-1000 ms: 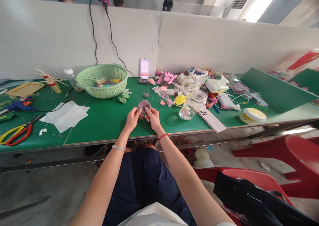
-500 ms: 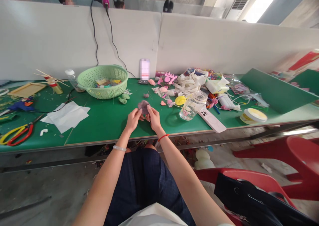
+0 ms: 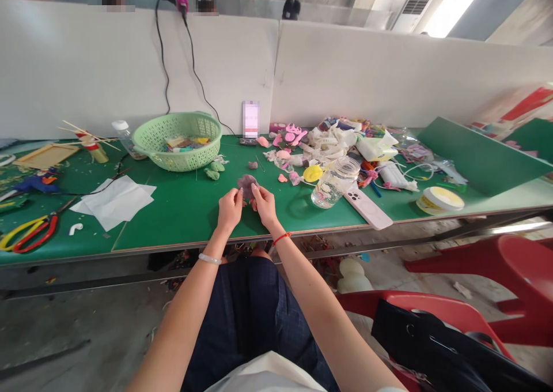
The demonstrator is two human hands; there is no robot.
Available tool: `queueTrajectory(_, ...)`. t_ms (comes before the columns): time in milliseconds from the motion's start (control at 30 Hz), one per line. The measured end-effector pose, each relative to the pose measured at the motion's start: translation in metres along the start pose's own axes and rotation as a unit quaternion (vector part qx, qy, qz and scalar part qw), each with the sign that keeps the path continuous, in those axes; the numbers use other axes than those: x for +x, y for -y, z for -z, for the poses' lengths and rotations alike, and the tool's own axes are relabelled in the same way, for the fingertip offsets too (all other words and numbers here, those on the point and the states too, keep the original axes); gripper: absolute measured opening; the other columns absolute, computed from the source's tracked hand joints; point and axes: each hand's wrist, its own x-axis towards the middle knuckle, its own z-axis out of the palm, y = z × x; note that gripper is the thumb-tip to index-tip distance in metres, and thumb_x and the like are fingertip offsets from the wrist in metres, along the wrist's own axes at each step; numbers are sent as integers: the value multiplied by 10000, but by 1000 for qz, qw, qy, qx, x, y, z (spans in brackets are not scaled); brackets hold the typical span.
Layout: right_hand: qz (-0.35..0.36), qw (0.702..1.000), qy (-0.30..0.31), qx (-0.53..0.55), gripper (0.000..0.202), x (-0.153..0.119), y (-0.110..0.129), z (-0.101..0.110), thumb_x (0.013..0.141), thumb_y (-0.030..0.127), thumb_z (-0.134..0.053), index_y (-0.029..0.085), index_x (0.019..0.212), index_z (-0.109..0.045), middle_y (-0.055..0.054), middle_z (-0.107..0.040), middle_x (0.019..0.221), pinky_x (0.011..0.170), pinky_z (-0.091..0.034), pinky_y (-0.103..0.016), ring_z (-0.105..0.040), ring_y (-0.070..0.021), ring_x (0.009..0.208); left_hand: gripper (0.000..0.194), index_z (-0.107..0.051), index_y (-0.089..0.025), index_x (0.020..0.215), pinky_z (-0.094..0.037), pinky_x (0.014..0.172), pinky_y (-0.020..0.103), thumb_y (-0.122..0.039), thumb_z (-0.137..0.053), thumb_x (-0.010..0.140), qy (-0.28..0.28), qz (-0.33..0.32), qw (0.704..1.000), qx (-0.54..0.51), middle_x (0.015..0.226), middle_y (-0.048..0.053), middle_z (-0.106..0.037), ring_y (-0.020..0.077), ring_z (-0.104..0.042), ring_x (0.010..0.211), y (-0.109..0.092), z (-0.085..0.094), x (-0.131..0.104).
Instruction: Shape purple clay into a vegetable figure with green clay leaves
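A flat, roundish piece of greyish-purple clay [image 3: 247,184] is held up between my two hands, just above the front part of the green table [image 3: 181,207]. My left hand [image 3: 230,208] pinches its left edge between thumb and fingers. On the other side my right hand [image 3: 263,203] grips the right edge the same way. Behind the hands lies a small greyish-purple lump [image 3: 253,165], with green lumps [image 3: 213,171] to its left. A phone with a lit screen [image 3: 251,119] leans upright against the white partition.
A green basket [image 3: 177,158] stands at the back left, near white paper sheets [image 3: 114,199] and red-yellow pliers [image 3: 37,233]. To the right are a clear jar [image 3: 334,183], a pink phone [image 3: 369,209], a yellow-lidded tub [image 3: 439,200] and piled scraps [image 3: 332,141]. Red chairs [image 3: 432,314] stand below.
Both hands and the clay piece have shifted very slightly left. The clay is still pinched between them, and the objects on the table stay in place.
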Motion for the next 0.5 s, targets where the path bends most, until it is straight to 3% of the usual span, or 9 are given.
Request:
queueTrajectory(133,10,1000,-2,-13,642,-1,1,0,755,822,-710,229,633,-495,68,-460,476,418,-262,-246,-371,-62,396,415,-481,-253,681,-428,615,298,-452,-520,1043,-3,0,1000,-16,603,23,-658,184,-626,583,0,0,0)
queueTrajectory(267,-10,1000,-3,8,648,2,0,1,735,837,-715,228,634,-516,68,-451,457,418,-248,-246,-371,-68,398,549,-534,-252,693,-520,627,312,-676,-453,1033,10,26,992,-119,617,36,-681,193,-647,589,-2,0,1)
queueTrajectory(367,-21,999,-4,31,653,4,-1,3,723,838,-729,230,625,-510,67,-449,450,418,-234,-245,-372,-71,405,602,-549,-251,704,-551,614,321,-804,-528,940,34,38,985,-166,617,31,-675,197,-652,590,-4,0,3)
queueTrajectory(500,-23,999,7,48,660,4,0,4,701,839,-755,226,625,-523,68,-455,458,415,-235,-247,-365,-67,401,607,-542,-250,703,-569,624,319,-823,-576,901,45,48,982,-179,609,21,-658,189,-652,596,-4,0,4)
